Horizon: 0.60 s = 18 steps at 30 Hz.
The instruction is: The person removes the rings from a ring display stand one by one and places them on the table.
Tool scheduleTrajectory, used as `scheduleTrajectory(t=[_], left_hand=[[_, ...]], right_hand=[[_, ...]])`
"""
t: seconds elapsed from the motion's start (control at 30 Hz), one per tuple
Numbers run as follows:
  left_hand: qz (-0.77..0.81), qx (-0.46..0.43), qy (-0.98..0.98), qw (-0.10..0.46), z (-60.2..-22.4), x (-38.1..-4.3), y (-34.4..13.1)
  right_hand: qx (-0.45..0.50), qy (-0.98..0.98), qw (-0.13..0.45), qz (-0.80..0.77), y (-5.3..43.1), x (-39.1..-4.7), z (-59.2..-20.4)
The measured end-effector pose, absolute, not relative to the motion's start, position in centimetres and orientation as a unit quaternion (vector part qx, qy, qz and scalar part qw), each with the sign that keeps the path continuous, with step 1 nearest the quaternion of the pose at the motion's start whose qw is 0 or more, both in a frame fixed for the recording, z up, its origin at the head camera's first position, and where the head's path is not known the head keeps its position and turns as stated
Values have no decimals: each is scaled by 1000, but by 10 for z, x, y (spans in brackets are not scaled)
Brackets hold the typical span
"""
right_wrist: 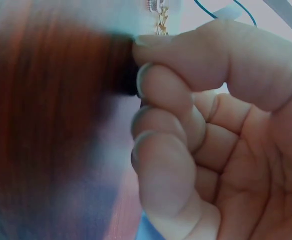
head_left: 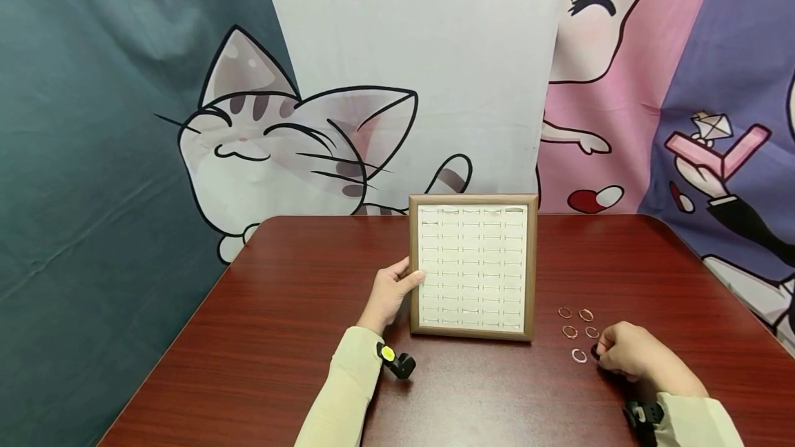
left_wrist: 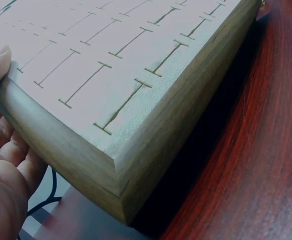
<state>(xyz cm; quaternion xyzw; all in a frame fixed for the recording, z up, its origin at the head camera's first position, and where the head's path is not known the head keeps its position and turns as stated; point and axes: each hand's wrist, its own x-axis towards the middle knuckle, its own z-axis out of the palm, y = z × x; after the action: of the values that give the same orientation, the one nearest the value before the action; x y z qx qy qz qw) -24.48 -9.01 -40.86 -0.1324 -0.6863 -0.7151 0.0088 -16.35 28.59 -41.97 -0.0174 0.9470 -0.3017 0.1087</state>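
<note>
A ring display board (head_left: 470,267) with a wooden frame (left_wrist: 151,170) and rows of slits in its pale pad stands upright on the table. My left hand (head_left: 393,292) grips its left edge, thumb on the front and fingers behind. On the right, my right hand (head_left: 633,357) pinches a small black ring (head_left: 595,352) between thumb and index finger. Its outline is blurred and partly hidden in the right wrist view. Beside it lie a silvery ring (head_left: 579,356), gold-toned rings (head_left: 569,332) and others, several in all.
The reddish-brown table (head_left: 298,295) has a glossy wood-grain top. Behind it hangs a cloth backdrop (head_left: 422,33) printed with a cartoon cat and figures. Each wrist carries a small black camera (head_left: 400,365).
</note>
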Motion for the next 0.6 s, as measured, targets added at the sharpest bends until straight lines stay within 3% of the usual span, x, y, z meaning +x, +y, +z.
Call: scheduleTrajectory(t=[0.6], left_hand=[[-718, -130, -684, 7, -407, -244, -93]], right_hand=[[-12, 959, 99, -265, 282, -167, -417]])
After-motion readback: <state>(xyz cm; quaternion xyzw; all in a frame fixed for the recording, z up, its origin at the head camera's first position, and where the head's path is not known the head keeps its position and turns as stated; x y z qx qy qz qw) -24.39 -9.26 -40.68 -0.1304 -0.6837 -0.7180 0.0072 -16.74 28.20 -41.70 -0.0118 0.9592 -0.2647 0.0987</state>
